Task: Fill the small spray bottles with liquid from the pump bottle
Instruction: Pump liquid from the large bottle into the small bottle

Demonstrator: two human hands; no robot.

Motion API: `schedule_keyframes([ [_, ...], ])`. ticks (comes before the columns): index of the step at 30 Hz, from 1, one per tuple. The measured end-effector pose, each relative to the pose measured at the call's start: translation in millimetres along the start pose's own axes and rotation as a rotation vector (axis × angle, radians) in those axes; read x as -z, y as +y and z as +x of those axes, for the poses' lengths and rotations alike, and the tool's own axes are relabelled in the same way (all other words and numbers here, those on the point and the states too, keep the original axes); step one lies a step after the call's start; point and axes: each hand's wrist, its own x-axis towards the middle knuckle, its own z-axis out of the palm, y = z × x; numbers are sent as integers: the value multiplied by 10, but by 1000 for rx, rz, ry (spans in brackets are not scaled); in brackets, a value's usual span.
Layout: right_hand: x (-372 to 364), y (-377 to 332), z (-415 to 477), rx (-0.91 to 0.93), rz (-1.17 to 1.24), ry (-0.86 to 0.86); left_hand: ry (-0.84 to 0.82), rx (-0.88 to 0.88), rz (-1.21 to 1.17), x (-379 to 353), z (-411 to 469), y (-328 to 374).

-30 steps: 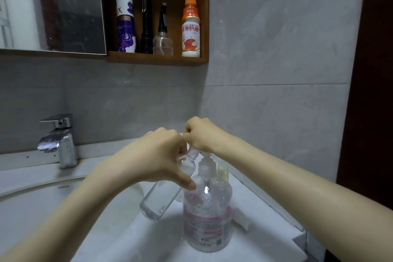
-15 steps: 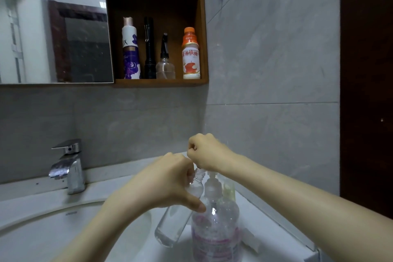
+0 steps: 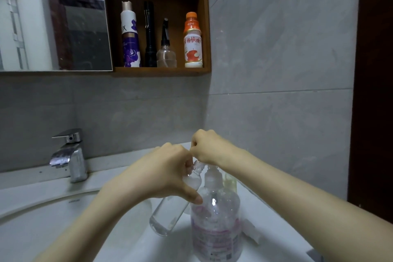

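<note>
My left hand (image 3: 163, 173) grips a clear small spray bottle (image 3: 168, 212) near its neck and holds it tilted, its open mouth up against the pump head. My right hand (image 3: 207, 149) is curled on top of the pump of the large clear pump bottle (image 3: 215, 225), which stands on the white counter with a pink label. The pump head and spout are hidden under my right hand. A second small bottle (image 3: 230, 183) with yellowish-green contents stands just behind the pump bottle.
A white basin (image 3: 42, 219) lies to the left with a chrome tap (image 3: 70, 155) behind it. A wooden wall shelf (image 3: 161, 70) holds several bottles and a black torch. A small white object (image 3: 251, 231) lies right of the pump bottle. Tiled walls close the corner.
The view has tilted upward, so my hands and bottles sit lower in frame. Both hands keep the same hold; the small bottle stays tilted at the pump.
</note>
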Motion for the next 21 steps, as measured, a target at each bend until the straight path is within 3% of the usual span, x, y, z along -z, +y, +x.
schedule_keyframes([
  [12, 125, -18, -27, 66, -47, 88, 3, -5, -37, 14, 20, 28],
  [21, 73, -39, 50, 35, 72, 35, 20, 3, -19, 26, 33, -30],
])
